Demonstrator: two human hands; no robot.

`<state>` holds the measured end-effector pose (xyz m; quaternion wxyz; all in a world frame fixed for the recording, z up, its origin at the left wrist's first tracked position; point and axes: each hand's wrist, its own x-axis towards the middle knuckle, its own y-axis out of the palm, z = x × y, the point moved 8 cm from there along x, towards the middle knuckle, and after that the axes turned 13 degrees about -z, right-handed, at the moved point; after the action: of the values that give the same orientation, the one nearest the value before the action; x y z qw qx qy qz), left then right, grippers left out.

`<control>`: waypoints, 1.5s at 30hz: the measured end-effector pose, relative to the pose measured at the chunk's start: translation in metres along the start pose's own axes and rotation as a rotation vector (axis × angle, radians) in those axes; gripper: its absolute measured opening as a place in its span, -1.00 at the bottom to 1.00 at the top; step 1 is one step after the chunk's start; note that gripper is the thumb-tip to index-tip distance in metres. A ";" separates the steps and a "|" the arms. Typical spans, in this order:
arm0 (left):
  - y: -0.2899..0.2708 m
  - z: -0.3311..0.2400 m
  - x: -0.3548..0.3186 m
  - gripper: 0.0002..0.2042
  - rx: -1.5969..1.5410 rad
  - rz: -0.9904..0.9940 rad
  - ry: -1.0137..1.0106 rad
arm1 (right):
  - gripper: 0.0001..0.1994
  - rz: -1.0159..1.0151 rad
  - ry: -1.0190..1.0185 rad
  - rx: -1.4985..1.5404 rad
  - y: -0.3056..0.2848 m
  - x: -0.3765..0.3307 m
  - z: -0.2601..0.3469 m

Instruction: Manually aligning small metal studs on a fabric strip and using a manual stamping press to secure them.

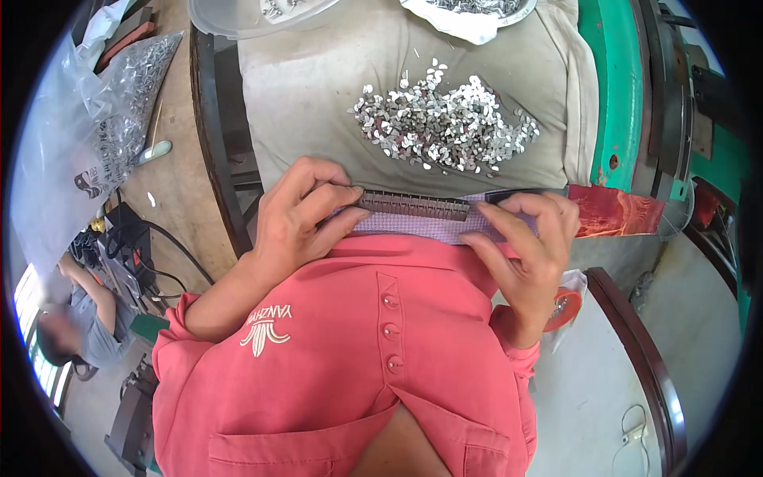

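Note:
My left hand [302, 211] pinches the left end of a dark, slotted metal bar [413, 205] between thumb and fingers. The bar lies nearly level, close in front of my body, above a purple checked cloth [429, 226]. At its other end is my right hand [531, 246], thumb and forefinger apart. The forefinger tip is beside the bar's right end; whether it touches cannot be told. Beyond the bar, a loose pile of small silvery metal pieces [445, 123] is spread on a grey-beige cloth [302, 111].
A clear plastic tub [230, 30] and a white bowl [509, 17] of small metal parts stand at the far side. Left is a wooden table [171, 183] with a bag of metal parts [143, 87]. A green machine frame [616, 103] borders the right. Another person [99, 318] sits far left.

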<state>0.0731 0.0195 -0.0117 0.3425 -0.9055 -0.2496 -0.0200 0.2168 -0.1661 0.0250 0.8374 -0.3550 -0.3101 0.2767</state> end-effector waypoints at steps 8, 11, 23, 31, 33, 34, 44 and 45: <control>-0.002 -0.005 0.005 -0.70 0.046 -0.059 0.019 | -0.67 -0.056 -0.044 -0.009 0.016 -0.007 -0.004; -0.002 -0.006 0.005 -0.70 0.065 -0.049 0.046 | -0.67 -0.080 -0.053 0.010 0.016 -0.009 -0.004; -0.009 -0.012 0.023 -0.71 0.077 -0.050 0.118 | -0.68 -0.226 -0.045 -0.001 0.012 -0.003 -0.004; -0.002 0.002 0.021 -0.69 -0.082 -0.024 -0.070 | -0.70 -0.254 -0.025 0.004 0.017 -0.011 -0.010; -0.002 0.002 0.021 -0.70 -0.085 -0.019 -0.070 | -0.70 -0.259 -0.029 0.002 0.016 -0.012 -0.010; -0.002 0.002 0.021 -0.70 -0.085 -0.013 -0.072 | -0.71 -0.263 -0.033 0.003 0.016 -0.013 -0.010; 0.000 0.003 0.016 -0.69 -0.083 -0.023 -0.069 | -0.70 -0.282 -0.011 0.007 0.012 -0.017 -0.009; 0.001 0.004 0.014 -0.69 -0.070 -0.017 -0.066 | -0.70 -0.270 -0.005 0.010 0.012 -0.017 -0.009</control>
<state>0.0853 0.0275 -0.0123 0.3020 -0.9150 -0.2676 -0.0018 0.2096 -0.1746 0.0056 0.8680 -0.3052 -0.3557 0.1641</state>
